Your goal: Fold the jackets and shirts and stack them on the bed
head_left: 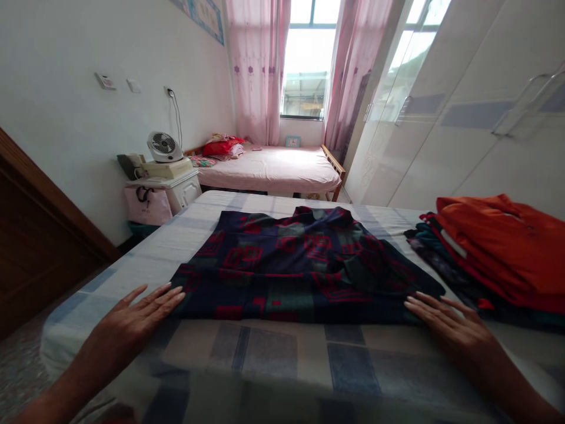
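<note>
A dark navy garment (282,253) with red and green square patterns lies spread on the bed (282,353), its near edge folded over in a straight band. My left hand (141,315) rests at the garment's near left corner, fingers stretched out and tips touching the cloth. At the near right corner lies my right hand (454,324), palm down, its fingers extended onto the edge. Neither hand grips the fabric. One sleeve seems to be folded across the right half, though the dark cloth makes this hard to make out.
Right of the garment stands a stack of folded clothes with an orange garment (507,241) on top. Beyond are a smaller pink bed (282,168), a white nightstand (188,188) with a fan (165,146), and a pink bag (148,205). White wardrobes (463,153) line the right wall.
</note>
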A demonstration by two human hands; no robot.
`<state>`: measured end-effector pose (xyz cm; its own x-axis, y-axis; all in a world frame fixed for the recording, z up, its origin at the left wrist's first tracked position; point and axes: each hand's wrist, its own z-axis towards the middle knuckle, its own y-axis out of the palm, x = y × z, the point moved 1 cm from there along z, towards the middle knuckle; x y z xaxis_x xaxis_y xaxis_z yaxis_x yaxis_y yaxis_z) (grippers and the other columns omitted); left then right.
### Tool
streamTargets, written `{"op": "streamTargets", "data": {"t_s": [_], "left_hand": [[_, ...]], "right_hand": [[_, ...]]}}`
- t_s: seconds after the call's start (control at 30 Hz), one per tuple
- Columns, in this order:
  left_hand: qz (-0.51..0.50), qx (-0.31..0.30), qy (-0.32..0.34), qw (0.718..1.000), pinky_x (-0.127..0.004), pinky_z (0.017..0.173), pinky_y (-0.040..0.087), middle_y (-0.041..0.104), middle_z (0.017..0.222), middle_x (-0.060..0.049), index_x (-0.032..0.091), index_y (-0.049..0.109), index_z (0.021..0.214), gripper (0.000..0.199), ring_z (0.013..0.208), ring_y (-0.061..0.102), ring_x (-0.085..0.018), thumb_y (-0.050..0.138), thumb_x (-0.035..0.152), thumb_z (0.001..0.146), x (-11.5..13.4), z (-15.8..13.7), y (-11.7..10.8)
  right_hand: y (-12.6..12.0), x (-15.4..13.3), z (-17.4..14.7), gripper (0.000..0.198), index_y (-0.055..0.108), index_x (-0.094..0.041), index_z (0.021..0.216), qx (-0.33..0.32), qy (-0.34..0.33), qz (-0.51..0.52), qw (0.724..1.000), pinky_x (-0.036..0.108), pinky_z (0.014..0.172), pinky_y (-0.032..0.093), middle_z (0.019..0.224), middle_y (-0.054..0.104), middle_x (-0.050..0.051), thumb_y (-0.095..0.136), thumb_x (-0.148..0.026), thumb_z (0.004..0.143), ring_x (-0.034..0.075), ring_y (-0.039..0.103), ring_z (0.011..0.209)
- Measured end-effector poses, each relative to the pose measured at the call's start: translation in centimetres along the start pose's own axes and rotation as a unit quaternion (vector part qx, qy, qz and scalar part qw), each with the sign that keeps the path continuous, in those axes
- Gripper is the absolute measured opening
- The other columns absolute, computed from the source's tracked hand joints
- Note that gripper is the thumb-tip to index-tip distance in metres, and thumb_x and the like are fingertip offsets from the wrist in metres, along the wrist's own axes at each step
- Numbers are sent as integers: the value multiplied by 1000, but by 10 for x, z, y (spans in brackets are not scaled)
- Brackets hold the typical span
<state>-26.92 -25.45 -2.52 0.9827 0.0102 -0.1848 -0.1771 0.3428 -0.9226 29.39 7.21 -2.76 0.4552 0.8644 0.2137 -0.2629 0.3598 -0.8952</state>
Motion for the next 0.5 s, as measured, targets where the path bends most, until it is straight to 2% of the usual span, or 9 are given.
{"op": "streamTargets", "data": {"t_s": [0.07,0.13,0.2,0.3,0.4,0.5], "left_hand": [[-33,-24,-14,999,-42,107,33,60,127,5,38,59,122,51,120,54,-23,40,18,79,-2,4,-4],[-80,-26,-59,995,-40,106,36,63,124,5,37,63,116,44,119,54,-23,41,25,80,-4,14,-14],[-121,-12,-145,982,-39,102,40,63,125,2,33,64,116,43,117,55,-25,38,34,82,-9,36,-25],[-159,-19,-256,953,-40,100,40,60,128,-6,23,61,120,51,119,53,-28,35,44,82,-20,88,-31],[-218,-74,-302,925,-35,99,40,60,127,-12,15,61,119,57,116,56,-27,41,46,76,-35,150,-16],[-237,-87,-332,909,-31,91,45,65,117,-15,11,65,109,55,109,60,-28,49,48,71,-52,199,11]], "right_hand": [[-4,-1,0,46,55,-34,125,0,-3,5,1000,44,93,44,126,61,-1,43,-22,82,24,55,117],[-11,-2,6,40,59,-32,118,14,25,28,999,43,91,46,123,63,0,44,-24,81,25,56,116],[-19,-1,19,35,61,-29,114,30,95,58,993,44,92,47,121,64,2,42,-30,85,26,56,116],[-26,8,52,37,62,-24,113,36,223,99,969,44,96,45,121,64,6,37,-37,88,28,57,114],[-19,28,93,42,63,-18,114,17,309,123,943,41,96,45,122,62,10,37,-37,87,30,58,112],[3,56,132,46,62,-13,117,-19,344,149,927,39,94,45,121,63,14,38,-37,85,31,58,112]]}}
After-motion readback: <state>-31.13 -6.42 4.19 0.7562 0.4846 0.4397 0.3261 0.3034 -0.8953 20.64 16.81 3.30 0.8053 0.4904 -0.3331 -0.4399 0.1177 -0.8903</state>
